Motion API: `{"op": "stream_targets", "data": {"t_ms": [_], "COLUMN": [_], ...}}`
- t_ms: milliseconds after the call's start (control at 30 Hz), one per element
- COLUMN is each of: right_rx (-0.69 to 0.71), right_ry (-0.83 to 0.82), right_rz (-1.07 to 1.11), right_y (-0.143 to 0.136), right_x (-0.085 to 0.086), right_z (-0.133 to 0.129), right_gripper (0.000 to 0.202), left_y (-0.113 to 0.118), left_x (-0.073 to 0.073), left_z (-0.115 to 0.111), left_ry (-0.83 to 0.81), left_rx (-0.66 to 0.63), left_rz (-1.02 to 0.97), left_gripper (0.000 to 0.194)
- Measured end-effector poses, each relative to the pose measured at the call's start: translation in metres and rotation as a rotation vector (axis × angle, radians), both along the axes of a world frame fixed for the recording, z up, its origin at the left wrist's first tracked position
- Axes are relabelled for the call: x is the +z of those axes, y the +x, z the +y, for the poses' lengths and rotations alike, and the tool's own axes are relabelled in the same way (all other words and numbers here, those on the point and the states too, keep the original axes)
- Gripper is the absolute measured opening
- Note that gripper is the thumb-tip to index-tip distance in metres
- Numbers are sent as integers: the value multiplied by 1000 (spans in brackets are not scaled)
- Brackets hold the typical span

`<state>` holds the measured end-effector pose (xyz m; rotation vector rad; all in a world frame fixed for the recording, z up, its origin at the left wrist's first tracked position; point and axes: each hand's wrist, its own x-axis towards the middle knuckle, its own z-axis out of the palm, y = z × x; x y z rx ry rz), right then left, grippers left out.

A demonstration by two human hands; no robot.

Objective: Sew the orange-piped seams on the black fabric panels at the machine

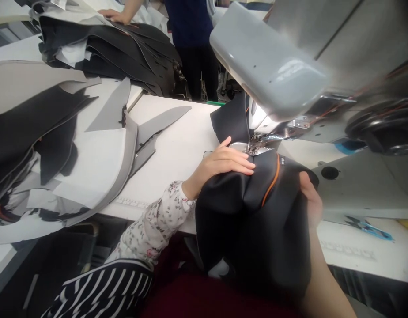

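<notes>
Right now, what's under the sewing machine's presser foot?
Black fabric with an orange seam runs under the presser foot. The left hand presses it flat; the right hand grips its edge. The plate beneath is mostly covered, and the needle is too small to tell.

The sewing machine [273, 66] has a smooth, glossy pale-grey housing that catches the light, and bright bare metal at its presser foot [255, 145]. Just below the presser foot, the black fabric [257, 221] looks like smooth cloth with a faint sheen, crossed by a matt orange piping [273, 181]. Left of the machine, the bench [180, 145] is a smooth, matt white surface. Further left lie cut pieces [101, 145] of matt grey, black and white sheet material, soft and foam-like. The sleeve [154, 221] beside the fabric is printed floral cloth.
</notes>
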<state>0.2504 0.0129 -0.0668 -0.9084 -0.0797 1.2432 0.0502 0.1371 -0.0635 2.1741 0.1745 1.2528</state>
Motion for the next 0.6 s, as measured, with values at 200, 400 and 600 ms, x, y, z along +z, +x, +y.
{"op": "stream_targets", "data": {"t_ms": [200,400,600], "right_rx": [-26,-82,-98], "right_ry": [-109,-128,-72], "right_rz": [327,441,428], "right_y": [-9,-14,-14], "right_x": [17,23,19], "right_z": [8,12,13], "right_gripper": [53,59,45], "left_y": [1,0,4], "left_x": [-2,-2,-3], "left_z": [2,1,-3], "left_ry": [-12,-34,-63], "left_rx": [10,10,30], "left_rz": [9,2,-45], "left_gripper": [24,22,23]}}
